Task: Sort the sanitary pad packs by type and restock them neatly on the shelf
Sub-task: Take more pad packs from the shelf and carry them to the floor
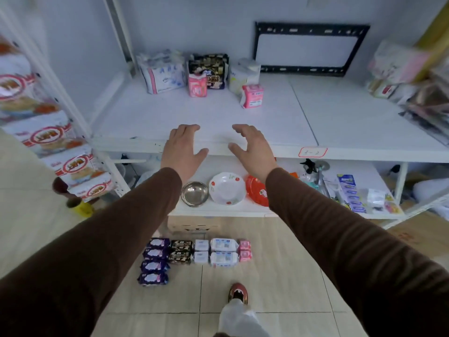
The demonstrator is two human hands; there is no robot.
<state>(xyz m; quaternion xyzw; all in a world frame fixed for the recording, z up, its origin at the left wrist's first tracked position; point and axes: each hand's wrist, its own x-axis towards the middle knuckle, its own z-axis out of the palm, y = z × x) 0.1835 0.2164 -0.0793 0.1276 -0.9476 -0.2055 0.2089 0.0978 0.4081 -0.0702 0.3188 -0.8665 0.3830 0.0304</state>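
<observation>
Far to the left of both hands, a side rack holds stacked red-and-white packets, blurred at this edge. Below them, near the floor, a yellow roll lies on its side.

Straight ahead, the left hand and the right hand reach out side by side over the front edge of the white shelf, palms down, fingers spread and loosely bent, thumbs pointing toward each other. Both hold nothing.

Beyond the fingertips, at the back of the shelf, stands a group of pad packs: a white pack with a pink stripe past the left hand, then a dark pack with a small pink pack in front of it, then a pale pack with another pink pack in front, past the right hand.

Under the wrists, on the lower shelf, sit a steel bowl, a white bowl with red flowers and a red plate, side by side.

Below the forearms, on the tiled floor, more packs lie in neat columns: four purple packs, two dark ones, two small white ones, two larger white ones and two pink ones.

Right of the right hand, a handwritten label is stuck to the shelf edge, and a black frame leans at the back wall.
</observation>
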